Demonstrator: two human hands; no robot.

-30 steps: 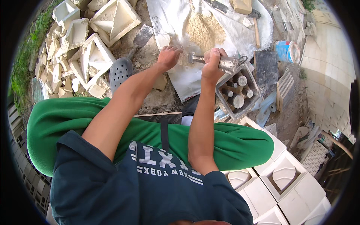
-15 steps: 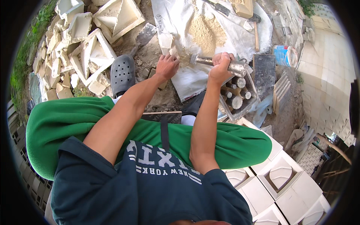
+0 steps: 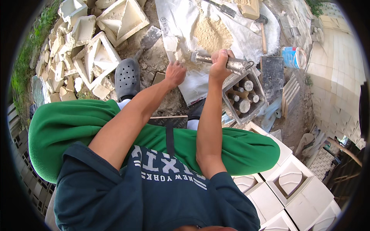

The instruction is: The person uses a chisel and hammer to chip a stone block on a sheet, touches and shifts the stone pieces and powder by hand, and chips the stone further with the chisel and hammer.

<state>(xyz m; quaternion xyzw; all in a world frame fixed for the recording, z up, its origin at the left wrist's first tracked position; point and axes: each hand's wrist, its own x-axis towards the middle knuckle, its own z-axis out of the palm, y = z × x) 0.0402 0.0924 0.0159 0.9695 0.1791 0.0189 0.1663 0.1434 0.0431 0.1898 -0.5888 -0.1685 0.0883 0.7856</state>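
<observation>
My right hand (image 3: 220, 66) is wrapped round a silvery, dusty cylindrical metal tool (image 3: 239, 65) with a small ring at its right end. The tool lies nearly level above the sheet, its left end by a heap of pale powder (image 3: 212, 34). My left hand (image 3: 176, 73) is closed with curled fingers at the sheet's left edge, just below a pale broken chunk (image 3: 172, 44). Whatever those fingers grip, if anything, is hidden. Right of my right forearm stands a grey crate (image 3: 263, 99) holding several round bars (image 3: 243, 106).
Broken cream moulded blocks (image 3: 96, 61) are piled at the left. A white sheet (image 3: 194, 86) lies ahead, with a hammer (image 3: 264, 36) at its right. Beyond the crate are a dark board (image 3: 271, 75) and a blue-and-white bucket (image 3: 293, 57). Cream tiles (image 3: 285, 181) lie lower right.
My right hand has moved left and slightly away from me with the metal tool, uncovering more of the crate's top. My left hand has shifted a little right and nearer.
</observation>
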